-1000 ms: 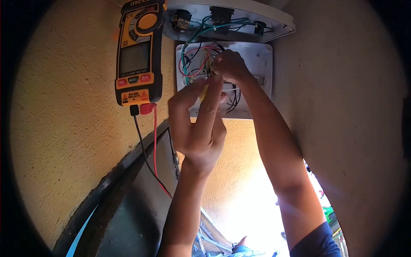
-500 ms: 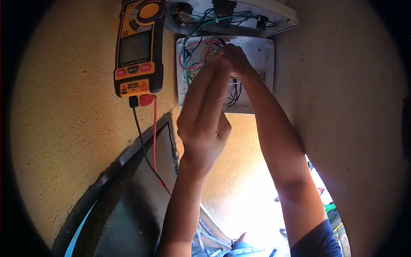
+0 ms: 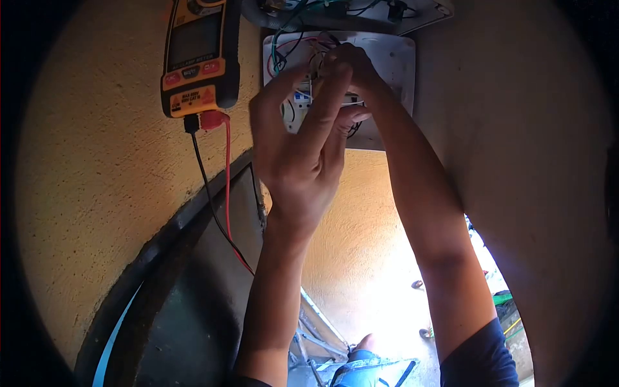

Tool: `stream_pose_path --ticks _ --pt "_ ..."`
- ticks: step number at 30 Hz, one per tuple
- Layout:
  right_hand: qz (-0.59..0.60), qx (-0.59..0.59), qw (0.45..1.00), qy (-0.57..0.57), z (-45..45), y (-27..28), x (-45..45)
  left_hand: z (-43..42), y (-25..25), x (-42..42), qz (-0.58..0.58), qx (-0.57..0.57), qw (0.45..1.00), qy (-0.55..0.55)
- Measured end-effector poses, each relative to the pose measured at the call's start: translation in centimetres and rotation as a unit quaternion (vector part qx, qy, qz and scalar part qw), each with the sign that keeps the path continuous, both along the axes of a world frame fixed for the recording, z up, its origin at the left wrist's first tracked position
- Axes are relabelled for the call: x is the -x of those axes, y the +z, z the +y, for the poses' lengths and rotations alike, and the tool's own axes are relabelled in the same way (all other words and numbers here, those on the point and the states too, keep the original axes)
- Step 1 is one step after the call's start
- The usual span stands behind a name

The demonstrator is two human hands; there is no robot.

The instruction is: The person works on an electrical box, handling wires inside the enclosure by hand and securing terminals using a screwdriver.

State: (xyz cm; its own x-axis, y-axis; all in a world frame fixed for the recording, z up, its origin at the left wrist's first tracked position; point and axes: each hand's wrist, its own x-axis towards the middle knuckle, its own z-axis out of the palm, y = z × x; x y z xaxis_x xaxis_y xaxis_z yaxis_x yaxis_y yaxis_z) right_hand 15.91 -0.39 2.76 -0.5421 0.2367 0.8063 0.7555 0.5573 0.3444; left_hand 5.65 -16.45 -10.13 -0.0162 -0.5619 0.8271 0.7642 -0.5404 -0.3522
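Observation:
A white plastic electrical box (image 3: 400, 84) is fixed to the wall, with wires and a blue-and-white part (image 3: 302, 98) inside. My right hand (image 3: 356, 68) reaches into it with bent fingers pressed together among the wires; what they grip is hidden. In front of the box, my left hand (image 3: 290, 148) has its fingers apart, their tips close to my right hand, and nothing shows in it. Green wires (image 3: 276, 48) run from the box up to its raised cover (image 3: 429, 13). Black wires (image 3: 354, 129) hang low inside the box, partly behind my fingers.
An orange-and-black clamp meter (image 3: 200, 61) hangs at the left wall, with a black lead (image 3: 205, 174) and a red lead (image 3: 227, 174) running down. Below is a dark metal panel (image 3: 200, 309). A plain wall (image 3: 516, 129) stands close on the right. A person's knee (image 3: 366, 342) shows below.
The fingers of my left hand have spread from being held together. My right hand stays inside the box. The whole view has shifted, so the box and meter sit higher.

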Motion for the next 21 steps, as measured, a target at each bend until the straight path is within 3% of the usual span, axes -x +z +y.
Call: stream_pose_path --ticks 2,8,10,14,16,20,21 --pt "0.022 0.034 0.999 0.02 -0.2 -0.1 -0.1 -0.1 -0.1 0.1 0.015 -0.003 1.0 -0.026" --pt "0.011 -0.012 0.999 -0.031 1.0 -0.1 0.4 -0.8 0.0 -0.2 0.042 0.068 0.988 -0.131" --pt "0.067 -0.001 0.996 0.062 1.6 -0.2 0.3 -0.6 0.4 -0.4 0.023 0.061 0.992 -0.105" --pt "0.033 0.032 0.999 -0.018 1.2 0.0 0.2 -1.2 0.7 -0.7 -0.014 0.042 0.999 -0.019" --pt "-0.009 -0.109 0.992 0.062 2.5 -0.2 -0.3 -0.7 0.3 -0.2 0.0 0.053 0.998 -0.017" --pt "-0.027 -0.089 0.996 0.01 0.2 -0.6 -0.4 -0.9 0.7 0.3 0.058 0.069 0.994 -0.063" --pt "-0.002 -0.034 0.999 -0.008 0.3 -0.3 0.1 -1.0 0.7 0.3 0.056 0.069 0.994 -0.061"
